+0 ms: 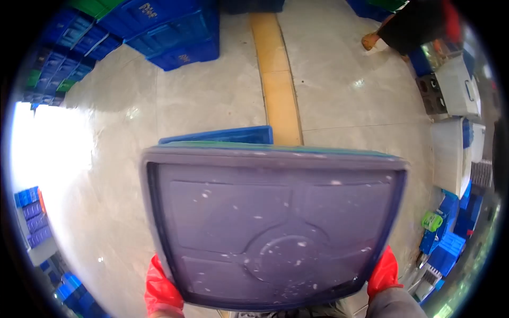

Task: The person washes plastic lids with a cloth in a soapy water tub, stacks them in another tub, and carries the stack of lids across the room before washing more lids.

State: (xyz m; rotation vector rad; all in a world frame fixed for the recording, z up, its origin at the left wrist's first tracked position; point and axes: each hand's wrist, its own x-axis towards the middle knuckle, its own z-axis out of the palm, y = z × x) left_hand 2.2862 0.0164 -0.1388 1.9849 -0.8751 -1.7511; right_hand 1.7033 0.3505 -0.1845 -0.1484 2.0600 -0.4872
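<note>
A large purple-grey plastic crate [228, 217] fills the lower middle of the head view, its shallow inside facing me. Wet-looking white specks dot its moulded panel and round centre. Behind its far rim shows a thin green edge [254, 144], and past that part of a blue crate [222, 136]; I cannot tell whether they are stacked together. My left hand [160, 286], in a red glove, grips the crate's near left side. On the near right side my right hand [383, 271], also red-gloved, has hold of it. The fingertips of both are hidden behind the rim.
Blue crates [183, 40] stand stacked at the back left. A yellow strip [273, 69] runs along the grey floor [212, 100]. At the back right a person in dark clothing [416, 26] bends over. White boxes [450, 153] and blue bins line the right side.
</note>
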